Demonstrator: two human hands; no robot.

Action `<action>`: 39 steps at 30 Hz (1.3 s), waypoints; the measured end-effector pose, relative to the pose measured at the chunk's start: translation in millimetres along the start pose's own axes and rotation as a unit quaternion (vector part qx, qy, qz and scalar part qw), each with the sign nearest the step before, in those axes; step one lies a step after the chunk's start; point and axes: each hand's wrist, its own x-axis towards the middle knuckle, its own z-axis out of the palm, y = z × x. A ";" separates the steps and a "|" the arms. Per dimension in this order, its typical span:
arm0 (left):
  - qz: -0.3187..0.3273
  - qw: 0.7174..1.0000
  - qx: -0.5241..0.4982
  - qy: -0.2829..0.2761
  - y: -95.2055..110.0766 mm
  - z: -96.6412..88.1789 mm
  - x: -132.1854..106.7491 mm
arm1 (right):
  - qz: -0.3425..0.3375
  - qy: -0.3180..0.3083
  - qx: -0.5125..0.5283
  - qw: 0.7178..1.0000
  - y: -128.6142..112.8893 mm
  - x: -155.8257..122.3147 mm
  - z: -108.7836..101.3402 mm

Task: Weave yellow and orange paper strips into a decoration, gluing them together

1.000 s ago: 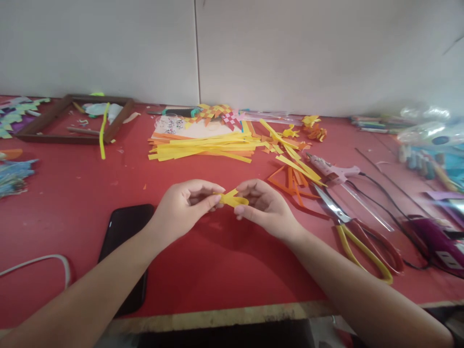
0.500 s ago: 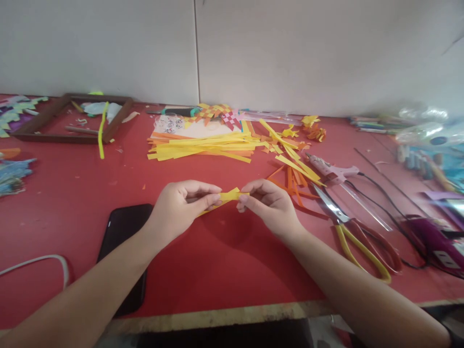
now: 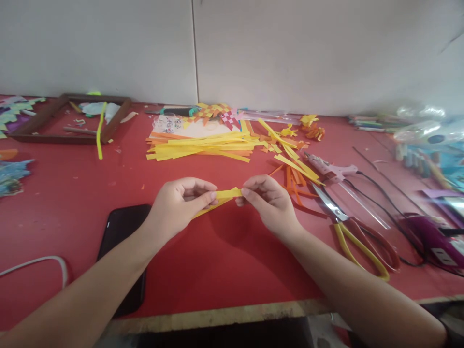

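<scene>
A folded yellow paper strip [image 3: 226,194] is stretched between my two hands, just above the red table. My left hand [image 3: 183,200] pinches its left part between thumb and fingers, and a tail of the strip slants down below that thumb. With thumb and forefinger, my right hand [image 3: 270,203] grips the other end, where a small pointed fold shows. Beyond the hands lies a pile of yellow paper strips [image 3: 203,146]. Orange strips [image 3: 295,181] are scattered close to my right hand.
Scissors [image 3: 339,215] with red and yellow handles lie at the right, below a pink glue gun [image 3: 331,170] with a black cord. A black phone [image 3: 123,232] sits under my left forearm. Back left is a brown wooden frame [image 3: 39,137]. A pale wall [image 3: 290,53] stands behind.
My hands have drawn slightly apart along the strip, the left one shifting a little left, so more yellow paper shows between them. Both still pinch it.
</scene>
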 end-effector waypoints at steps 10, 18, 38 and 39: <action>0.020 0.999 0.019 0.036 -4.9 -5.7 7.3 | -0.026 0.045 -0.214 0.976 5.7 3.0 -8.1; 0.121 0.902 0.401 0.102 -14.4 -19.9 17.8 | -0.221 -0.203 -0.430 0.852 14.4 4.7 -7.3; 0.204 0.918 0.335 -0.054 -7.8 -1.9 2.7 | -0.219 -0.066 -0.340 0.912 4.9 -6.7 -1.6; 0.199 0.926 0.320 -0.036 -6.0 -1.8 2.3 | -0.197 -0.055 -0.324 0.924 4.9 -6.8 -1.6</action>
